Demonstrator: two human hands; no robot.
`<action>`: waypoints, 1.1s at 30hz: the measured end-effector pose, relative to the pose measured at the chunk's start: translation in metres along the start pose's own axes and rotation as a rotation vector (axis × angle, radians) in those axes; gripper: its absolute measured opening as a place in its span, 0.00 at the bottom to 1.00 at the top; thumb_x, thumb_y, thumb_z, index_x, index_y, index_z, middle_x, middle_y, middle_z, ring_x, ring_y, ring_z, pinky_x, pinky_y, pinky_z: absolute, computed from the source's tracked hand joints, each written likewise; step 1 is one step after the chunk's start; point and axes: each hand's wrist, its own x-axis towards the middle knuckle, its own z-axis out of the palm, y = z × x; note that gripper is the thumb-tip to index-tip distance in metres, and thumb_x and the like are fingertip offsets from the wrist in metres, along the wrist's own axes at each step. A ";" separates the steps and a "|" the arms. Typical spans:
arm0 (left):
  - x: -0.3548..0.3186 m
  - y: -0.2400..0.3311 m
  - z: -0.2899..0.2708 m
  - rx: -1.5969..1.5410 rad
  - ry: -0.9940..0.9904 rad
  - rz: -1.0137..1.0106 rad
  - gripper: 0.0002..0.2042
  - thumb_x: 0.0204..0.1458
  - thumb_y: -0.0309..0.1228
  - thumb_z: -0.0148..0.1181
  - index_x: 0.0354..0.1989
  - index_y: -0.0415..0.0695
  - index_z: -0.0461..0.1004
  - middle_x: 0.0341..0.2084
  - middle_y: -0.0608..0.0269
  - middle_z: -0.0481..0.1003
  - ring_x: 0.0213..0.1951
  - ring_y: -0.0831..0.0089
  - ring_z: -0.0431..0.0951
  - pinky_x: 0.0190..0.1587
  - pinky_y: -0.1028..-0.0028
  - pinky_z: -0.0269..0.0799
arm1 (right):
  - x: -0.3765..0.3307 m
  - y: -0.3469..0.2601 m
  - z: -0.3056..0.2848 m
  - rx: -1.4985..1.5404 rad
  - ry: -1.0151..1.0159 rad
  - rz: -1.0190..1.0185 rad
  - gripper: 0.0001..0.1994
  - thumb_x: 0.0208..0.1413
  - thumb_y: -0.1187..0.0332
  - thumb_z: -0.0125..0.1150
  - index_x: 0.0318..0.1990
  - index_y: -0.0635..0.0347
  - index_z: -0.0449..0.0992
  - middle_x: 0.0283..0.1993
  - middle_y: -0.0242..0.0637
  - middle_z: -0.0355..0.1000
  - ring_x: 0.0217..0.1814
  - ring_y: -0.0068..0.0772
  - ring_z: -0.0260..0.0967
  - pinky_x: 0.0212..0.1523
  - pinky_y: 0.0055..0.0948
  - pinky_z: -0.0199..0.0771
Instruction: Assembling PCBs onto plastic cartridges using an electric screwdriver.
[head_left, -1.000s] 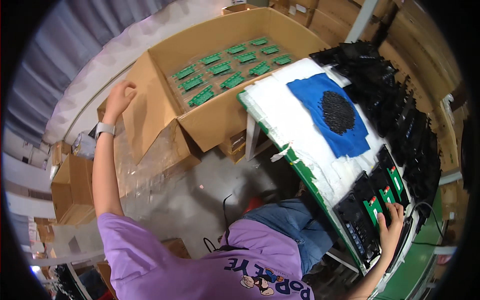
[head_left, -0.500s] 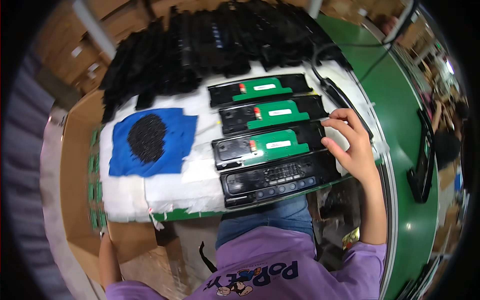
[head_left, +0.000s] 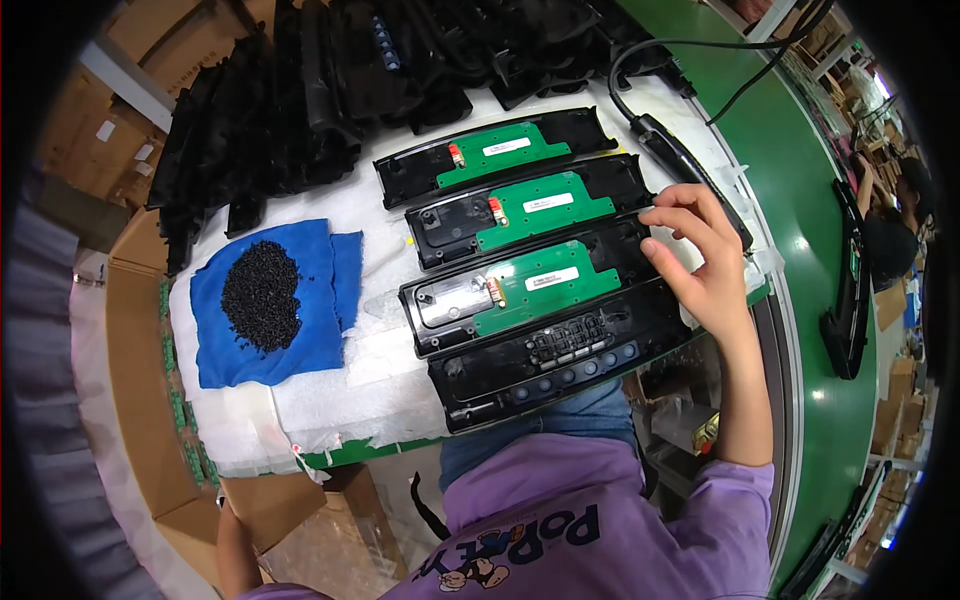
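Note:
My right hand (head_left: pixel 705 245) is at the right ends of the black plastic panels, fingers bent and thumb apart from them. Its fingertips are at the end of a panel with a green circuit board (head_left: pixel 560 280); whether they touch it I cannot tell. Two similar panels, a middle one (head_left: pixel 450 235) and a far one (head_left: pixel 410 180), lie beyond, each bearing a green board. Nearest me, a black panel (head_left: pixel 480 370) shows a row of round buttons and no board. My left forearm (head_left: pixel 237 555) reaches down by the cardboard box (head_left: pixel 140 340); that hand's fingers are hidden.
A pile of small black screws (head_left: pixel 262 295) rests on a blue cloth (head_left: pixel 225 355) at left. Black plastic housings (head_left: pixel 320 90) crowd the table's back. A corded black tool (head_left: pixel 685 165) lies at right. Green boards (head_left: pixel 185 415) stand in the box. A green conveyor (head_left: pixel 800 290) runs alongside.
The view has shifted and tilted, so the table appears turned. My right hand stays by the panel ends with much the same finger pose. My left arm remains low beside the box.

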 end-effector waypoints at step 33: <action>-0.077 0.538 -0.102 -0.051 0.687 1.056 0.18 0.40 0.37 0.67 0.40 0.43 0.74 0.39 0.62 0.70 0.38 0.68 0.73 0.42 0.62 0.66 | -0.010 -0.054 0.011 0.330 -0.374 -0.123 0.10 0.47 0.76 0.56 0.38 0.65 0.75 0.26 0.41 0.71 0.27 0.35 0.68 0.28 0.31 0.68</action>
